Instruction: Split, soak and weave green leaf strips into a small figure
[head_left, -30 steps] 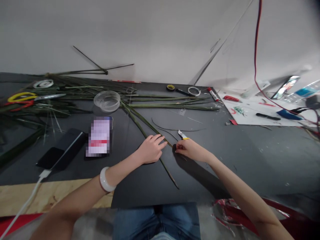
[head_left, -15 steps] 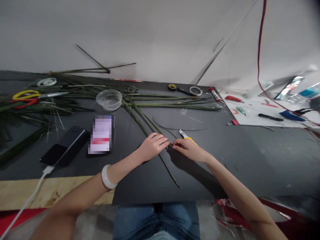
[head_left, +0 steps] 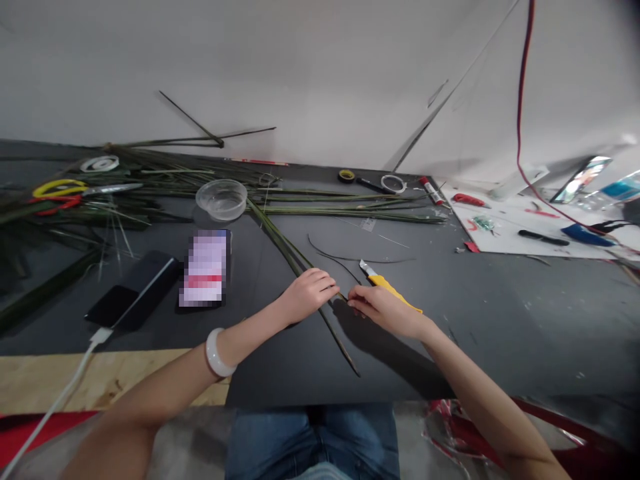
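My left hand (head_left: 309, 293) rests on a long thin green bamboo strip (head_left: 280, 240) that runs diagonally across the dark table (head_left: 500, 313), fingers curled over it and pressing it down. My right hand (head_left: 385, 309) is closed round a yellow utility knife (head_left: 393, 288), whose blade points up and away to the left. The fingertips of that hand pinch the strip just right of the left hand. The strip's near end (head_left: 350, 363) lies free toward the table's front edge.
Many green strips (head_left: 345, 207) lie across the back. A clear bowl (head_left: 221, 199), two phones (head_left: 205, 268) with a white cable, scissors (head_left: 70, 190), tape rolls (head_left: 390, 181) and a red marker (head_left: 430, 190) surround them. White paper (head_left: 530, 227) with tools lies right.
My right hand has turned so the yellow knife handle now shows past the knuckles, and its fingertips have closed in on the strip beside my left hand. The view shifted slightly.
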`<action>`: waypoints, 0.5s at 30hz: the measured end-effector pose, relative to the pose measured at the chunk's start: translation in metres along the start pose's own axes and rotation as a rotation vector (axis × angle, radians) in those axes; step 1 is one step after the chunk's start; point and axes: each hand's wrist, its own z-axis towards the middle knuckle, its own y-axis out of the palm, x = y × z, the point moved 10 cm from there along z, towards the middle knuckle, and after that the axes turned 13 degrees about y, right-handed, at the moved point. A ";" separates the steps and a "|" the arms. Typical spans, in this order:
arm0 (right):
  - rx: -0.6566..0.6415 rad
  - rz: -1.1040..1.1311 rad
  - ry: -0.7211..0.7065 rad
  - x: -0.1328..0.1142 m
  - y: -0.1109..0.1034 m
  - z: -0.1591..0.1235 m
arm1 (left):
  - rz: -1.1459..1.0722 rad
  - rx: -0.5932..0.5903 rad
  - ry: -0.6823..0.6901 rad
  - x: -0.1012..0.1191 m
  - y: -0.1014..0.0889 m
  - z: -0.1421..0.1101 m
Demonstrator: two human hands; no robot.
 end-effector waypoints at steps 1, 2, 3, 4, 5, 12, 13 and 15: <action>-0.023 0.060 -0.005 0.001 0.000 0.000 | -0.011 0.005 -0.001 0.000 0.000 0.000; -0.040 0.118 -0.006 0.002 -0.001 -0.001 | -0.019 0.009 -0.004 -0.001 -0.001 0.000; -0.040 0.162 0.002 0.006 -0.004 -0.001 | -0.024 0.011 -0.007 -0.001 -0.001 -0.001; -0.013 0.182 0.018 0.010 -0.008 -0.001 | -0.025 0.011 -0.011 -0.002 -0.001 -0.001; 0.044 0.174 0.039 0.017 -0.016 -0.002 | -0.024 0.009 -0.018 -0.003 -0.001 -0.002; 0.532 -0.306 0.326 0.074 -0.057 -0.014 | -0.021 -0.021 -0.040 -0.005 0.004 -0.004; 0.517 -0.326 0.345 0.079 -0.053 -0.013 | -0.018 -0.024 -0.035 -0.005 0.004 -0.004; 0.489 -0.307 0.338 0.082 -0.047 -0.012 | -0.009 -0.027 -0.027 -0.003 0.004 -0.004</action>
